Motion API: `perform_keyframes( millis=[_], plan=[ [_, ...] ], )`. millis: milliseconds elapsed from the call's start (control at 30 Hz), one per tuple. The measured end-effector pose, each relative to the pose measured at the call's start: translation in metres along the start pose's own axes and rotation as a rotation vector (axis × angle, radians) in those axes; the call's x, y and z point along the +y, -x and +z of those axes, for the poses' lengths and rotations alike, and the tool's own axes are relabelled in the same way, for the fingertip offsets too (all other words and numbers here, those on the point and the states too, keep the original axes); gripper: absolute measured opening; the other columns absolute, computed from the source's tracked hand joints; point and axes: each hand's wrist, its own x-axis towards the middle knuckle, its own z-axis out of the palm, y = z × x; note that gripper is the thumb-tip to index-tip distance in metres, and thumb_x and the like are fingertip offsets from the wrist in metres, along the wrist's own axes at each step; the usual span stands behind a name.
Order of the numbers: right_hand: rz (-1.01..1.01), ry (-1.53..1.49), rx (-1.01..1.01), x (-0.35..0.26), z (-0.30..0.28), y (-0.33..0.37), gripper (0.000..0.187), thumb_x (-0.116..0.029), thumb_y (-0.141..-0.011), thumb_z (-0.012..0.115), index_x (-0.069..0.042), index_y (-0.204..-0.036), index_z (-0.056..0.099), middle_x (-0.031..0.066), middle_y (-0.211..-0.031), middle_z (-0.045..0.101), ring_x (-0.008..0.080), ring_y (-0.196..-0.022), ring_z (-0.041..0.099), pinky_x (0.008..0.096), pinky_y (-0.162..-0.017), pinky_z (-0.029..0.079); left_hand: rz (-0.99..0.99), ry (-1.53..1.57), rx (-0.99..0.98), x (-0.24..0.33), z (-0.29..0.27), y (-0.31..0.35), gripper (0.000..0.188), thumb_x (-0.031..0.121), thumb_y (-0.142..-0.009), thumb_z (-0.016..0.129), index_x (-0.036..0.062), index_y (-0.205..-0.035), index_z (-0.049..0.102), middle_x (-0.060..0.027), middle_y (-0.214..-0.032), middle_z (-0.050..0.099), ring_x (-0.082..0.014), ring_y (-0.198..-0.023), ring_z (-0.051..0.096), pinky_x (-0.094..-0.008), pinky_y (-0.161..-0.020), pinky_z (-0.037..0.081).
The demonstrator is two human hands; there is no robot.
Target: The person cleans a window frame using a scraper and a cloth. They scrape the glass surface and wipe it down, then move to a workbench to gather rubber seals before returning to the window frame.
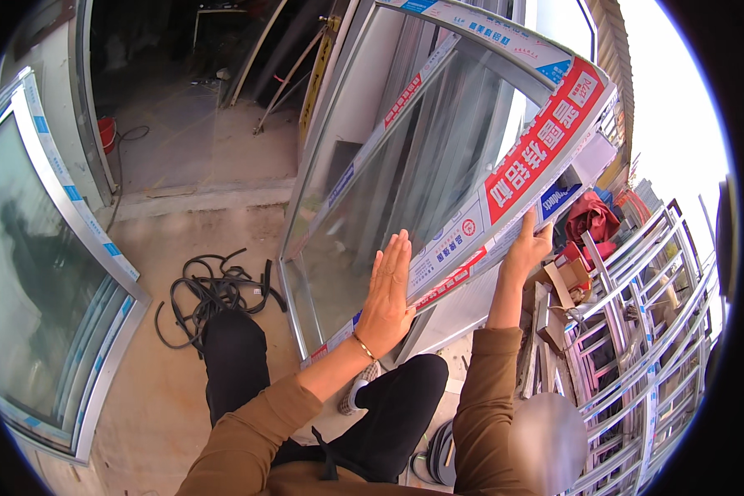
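A glazed window frame [453, 248] leans in front of me, its edge wrapped in white, red and blue printed film. My left hand [384, 304] lies against the near edge of this frame, fingers stretched out and close together, the thumb by the film. Farther up the same edge, my right hand [524, 248] grips the frame from its right side; part of its fingers is hidden. Glass [364, 223] fills the frame, with a taped bar running across it.
At the left stands another glazed frame [83, 207] with blue and white tape. Black rubber strips [215, 285] lie coiled on the floor near my knee. Metal railings [636, 347] and a cardboard box [560, 281] crowd the right. A doorway with a red bucket [106, 134] is beyond.
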Motion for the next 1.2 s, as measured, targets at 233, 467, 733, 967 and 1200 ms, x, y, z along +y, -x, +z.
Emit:
perform_keyframes(
  millis=[233,467,733,967,1200],
  plan=[
    [-0.110,0.164,0.092,-0.027,0.012,0.023,0.029,-0.022,-0.106,0.072,0.006,-0.106,0.070,0.0099,-0.094,0.076,0.0136,-0.083,0.068,0.0297,-0.075,0.054,0.008,0.029,-0.013,-0.008,0.003,0.001,0.113,-0.012,-0.074,0.073,0.0001,-0.170,0.014,-0.0248,-0.176,0.019,-0.0433,-0.164,0.020,-0.0576,-0.133,0.015],
    [-0.199,0.131,0.040,-0.001,0.011,0.004,0.027,-0.019,-0.106,0.071,0.008,-0.108,0.068,0.0099,-0.097,0.077,0.0128,-0.084,0.067,0.0304,-0.077,0.054,0.029,-0.003,0.010,-0.012,0.007,0.002,0.115,-0.013,-0.073,0.075,0.0007,-0.170,0.015,-0.0246,-0.176,0.020,-0.0424,-0.163,0.023,-0.0574,-0.133,0.019],
    [-0.116,0.111,0.020,0.031,-0.006,-0.029,0.025,-0.017,-0.106,0.070,0.007,-0.112,0.070,0.0085,-0.101,0.077,0.0109,-0.086,0.068,0.0284,-0.077,0.055,0.028,0.007,0.012,-0.013,0.009,0.001,0.116,-0.014,-0.071,0.076,0.0000,-0.170,0.017,-0.0250,-0.175,0.022,-0.0423,-0.163,0.023,-0.0577,-0.133,0.019],
    [-0.139,0.220,-0.057,0.037,-0.030,-0.030,0.037,-0.024,-0.108,0.070,0.009,-0.125,0.066,0.0105,-0.113,0.076,0.0146,-0.098,0.069,0.0322,-0.089,0.055,0.020,0.005,-0.008,-0.013,0.017,0.001,0.116,-0.015,-0.070,0.076,-0.0007,-0.170,0.017,-0.0244,-0.176,0.022,-0.0421,-0.163,0.024,-0.0577,-0.133,0.018],
    [-0.395,0.031,-0.169,-0.062,0.003,0.066,0.072,-0.044,-0.108,0.062,0.008,-0.155,0.044,0.0249,-0.155,0.051,0.0307,-0.141,0.053,0.0464,-0.119,0.042,0.012,-0.010,-0.025,-0.004,0.026,0.001,0.113,-0.014,-0.072,0.074,-0.0006,-0.169,0.018,-0.0245,-0.175,0.025,-0.0408,-0.163,0.026,-0.0583,-0.133,0.018]
  ],
)
